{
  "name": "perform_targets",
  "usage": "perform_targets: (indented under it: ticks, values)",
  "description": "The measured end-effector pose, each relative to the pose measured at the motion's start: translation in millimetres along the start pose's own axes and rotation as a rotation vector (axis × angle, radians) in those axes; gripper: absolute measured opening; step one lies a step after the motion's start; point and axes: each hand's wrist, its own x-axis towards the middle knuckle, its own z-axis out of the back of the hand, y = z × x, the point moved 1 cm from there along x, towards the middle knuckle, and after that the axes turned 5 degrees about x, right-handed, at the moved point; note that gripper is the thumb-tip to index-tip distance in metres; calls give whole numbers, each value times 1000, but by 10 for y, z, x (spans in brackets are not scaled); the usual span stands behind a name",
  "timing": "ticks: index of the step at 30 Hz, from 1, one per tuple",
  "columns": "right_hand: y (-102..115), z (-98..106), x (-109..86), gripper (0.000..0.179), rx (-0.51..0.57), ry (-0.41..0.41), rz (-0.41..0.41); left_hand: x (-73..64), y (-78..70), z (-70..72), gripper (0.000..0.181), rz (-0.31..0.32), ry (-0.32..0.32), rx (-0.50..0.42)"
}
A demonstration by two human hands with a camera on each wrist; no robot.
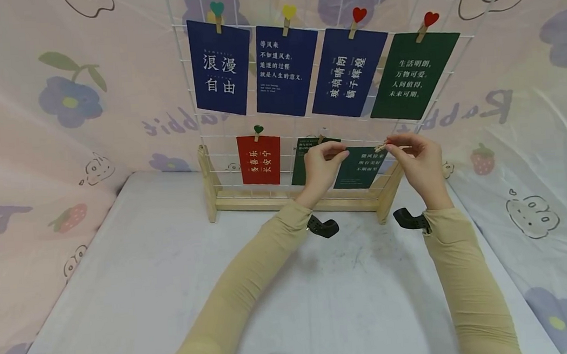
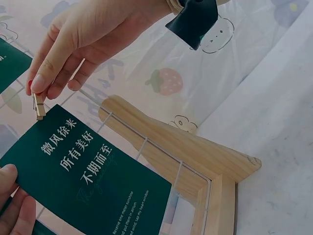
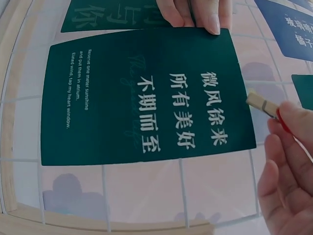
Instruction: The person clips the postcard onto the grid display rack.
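My left hand [image 1: 321, 172] pinches a dark green card [image 1: 358, 169] with white writing by its upper left corner. The card lies against the lower right part of a white wire grid [image 3: 182, 193]. In my right hand [image 1: 421, 163], thumb and fingers pinch a small wooden clothespin [image 3: 263, 105] with a red heart, its tip right at the card's top edge. Partly behind my left hand hangs another green card [image 1: 298, 168]. To the left of that, a red card [image 1: 260, 165] hangs from a clothespin with a dark green heart.
Three blue cards [image 1: 221, 75] and a green card [image 1: 411, 77] hang along the upper row from heart clothespins. The grid stands in a wooden base [image 1: 256, 203] on a white tabletop [image 1: 291, 295]. Behind it hangs a pink patterned cloth [image 1: 127, 89].
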Motion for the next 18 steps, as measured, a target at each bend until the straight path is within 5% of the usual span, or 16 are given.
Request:
perform_targets:
  ticks: [18]
  values:
    - [28, -32, 86, 20, -23, -89, 70, 29, -50, -35, 13, 3, -20, 44]
